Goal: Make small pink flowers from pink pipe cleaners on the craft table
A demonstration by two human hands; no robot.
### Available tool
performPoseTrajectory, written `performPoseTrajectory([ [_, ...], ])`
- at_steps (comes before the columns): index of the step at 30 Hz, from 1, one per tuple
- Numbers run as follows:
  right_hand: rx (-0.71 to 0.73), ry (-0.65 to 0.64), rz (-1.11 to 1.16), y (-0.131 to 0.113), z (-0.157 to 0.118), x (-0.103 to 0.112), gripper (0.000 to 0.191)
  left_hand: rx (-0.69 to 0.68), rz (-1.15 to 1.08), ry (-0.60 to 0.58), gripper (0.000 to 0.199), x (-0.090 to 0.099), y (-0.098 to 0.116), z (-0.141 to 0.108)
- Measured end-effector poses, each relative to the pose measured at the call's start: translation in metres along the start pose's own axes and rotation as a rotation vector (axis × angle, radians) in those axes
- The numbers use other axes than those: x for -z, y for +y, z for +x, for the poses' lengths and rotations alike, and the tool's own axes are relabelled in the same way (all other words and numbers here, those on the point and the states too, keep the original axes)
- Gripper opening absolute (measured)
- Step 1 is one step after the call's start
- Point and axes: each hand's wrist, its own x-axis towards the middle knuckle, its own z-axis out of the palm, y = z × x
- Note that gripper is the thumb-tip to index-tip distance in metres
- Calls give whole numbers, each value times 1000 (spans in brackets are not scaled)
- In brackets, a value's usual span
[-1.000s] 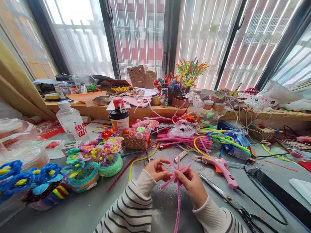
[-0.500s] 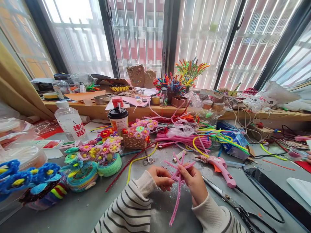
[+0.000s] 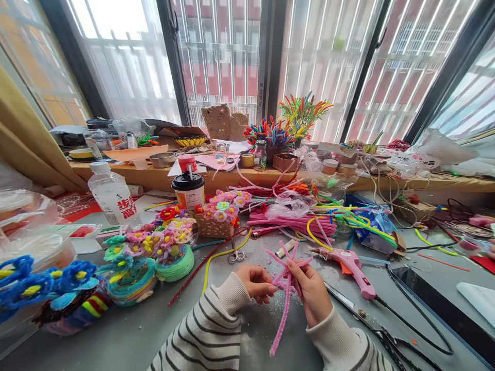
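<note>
Several pink pipe cleaners (image 3: 285, 314) cross each other in a star shape, with one long end hanging down toward me. My right hand (image 3: 309, 288) pinches them at the crossing between thumb and fingers. Just left of the crossing, my left hand (image 3: 255, 283) has its thumb and fingertips pressed together on a pipe cleaner end; the exact grip is partly hidden. Pink fuzz and glitter lie on the grey table (image 3: 255, 340) beneath. To the right of my right hand rest a pink hot glue gun (image 3: 358, 275) and large scissors (image 3: 361, 313).
Small scissors (image 3: 235, 252) and a lighter (image 3: 285, 249) lie beyond my hands. Pipe cleaner flower pots (image 3: 174, 263) stand at left, near a water bottle (image 3: 112, 196) and a lidded cup (image 3: 188, 191). Pink pipe cleaner bundles (image 3: 294, 225) lie behind. A black phone-like slab (image 3: 441, 309) is at right.
The pink pipe cleaners have shifted slightly to the right and tilted a little with my right hand. My left hand has barely moved.
</note>
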Motion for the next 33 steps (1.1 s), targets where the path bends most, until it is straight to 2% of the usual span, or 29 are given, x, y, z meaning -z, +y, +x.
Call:
performPoseTrajectory([
  [3, -21, 9, 29, 2, 0, -4, 21, 1, 40, -16, 34, -1, 1, -3],
  [7, -35, 4, 64, 6, -1, -7, 21, -13, 72, -112, 31, 4, 1, -4],
  [9, -41, 0, 70, 7, -1, -6, 20, -33, 39, -91, 32, 9, 1, -3],
  [13, -86, -17, 81, 4, 0, -3, 22, -97, -100, -9, 48, 16, 3, -2],
  [17, -96, -20, 84, -3, 0, -2, 22, -149, -149, -101, 48, 18, 8, -6],
  [22, -88, -91, 16, -4, -2, -3, 22, -111, -181, -34, 45, 15, 6, -4],
  [27, -28, -206, -49, 4, -3, -6, 23, -93, -129, 58, 53, 5, -1, 2],
  [31, -32, -243, -92, 2, -6, -8, 22, -103, -56, -32, 46, -2, 1, 1],
  [33, -33, -238, -116, 0, -7, -7, 21, -120, -42, -38, 44, -3, 3, 0],
])
